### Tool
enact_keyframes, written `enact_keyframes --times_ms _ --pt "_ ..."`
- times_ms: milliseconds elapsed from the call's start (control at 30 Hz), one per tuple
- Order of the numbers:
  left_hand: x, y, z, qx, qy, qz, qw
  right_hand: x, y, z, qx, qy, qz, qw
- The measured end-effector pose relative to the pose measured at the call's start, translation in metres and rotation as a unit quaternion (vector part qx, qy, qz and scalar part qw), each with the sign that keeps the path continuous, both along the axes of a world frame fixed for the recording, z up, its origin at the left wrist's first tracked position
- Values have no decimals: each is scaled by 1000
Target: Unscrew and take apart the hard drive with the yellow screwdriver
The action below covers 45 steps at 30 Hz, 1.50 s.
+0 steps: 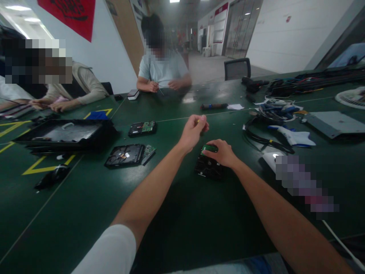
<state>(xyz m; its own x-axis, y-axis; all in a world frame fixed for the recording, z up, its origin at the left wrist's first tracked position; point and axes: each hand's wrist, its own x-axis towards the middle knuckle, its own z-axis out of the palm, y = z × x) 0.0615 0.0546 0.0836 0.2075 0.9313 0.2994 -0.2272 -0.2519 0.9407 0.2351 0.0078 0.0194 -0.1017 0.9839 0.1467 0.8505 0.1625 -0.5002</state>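
Observation:
A black hard drive (209,167) lies on the green table in front of me, with a green circuit board (210,148) at its far end. My right hand (222,153) is closed over that far end, thumb and fingers gripping the drive's edges. Just beyond and to the left, my left hand (194,133) is raised with its fingers pinched together. A small yellow spot shows between those fingers; what it belongs to is hidden. Left of my forearm lies another hard drive (124,156), a loose circuit board (148,154) beside it. Farther back is a third hard drive (142,128).
Black trays (68,133) are stacked at left near a dark object (53,177). On the right are cables (265,139), a blue-white glove (296,136), a grey metal case (338,123) and a blurred-out device with a cord. A person (162,70) sits opposite; others sit at left.

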Motion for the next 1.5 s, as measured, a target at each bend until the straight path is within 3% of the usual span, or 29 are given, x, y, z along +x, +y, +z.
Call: enact_keyframes --times_ms 233,433,700,1267,1500 --pt "-8 6 2 43 43 -9 998 0 0 1 -4 -2 1 1000" --pt "-5 5 3 -5 -20 -39 999 1 0 1 -6 -3 7 1000" --pt "2 5 -5 -15 -14 -6 1000 0 0 1 7 0 3 1000" --pt "-7 4 5 68 43 -12 997 2 1 -2 0 -3 4 1000" --pt "-7 5 4 71 13 -35 997 1 -1 -1 2 -2 5 1000"
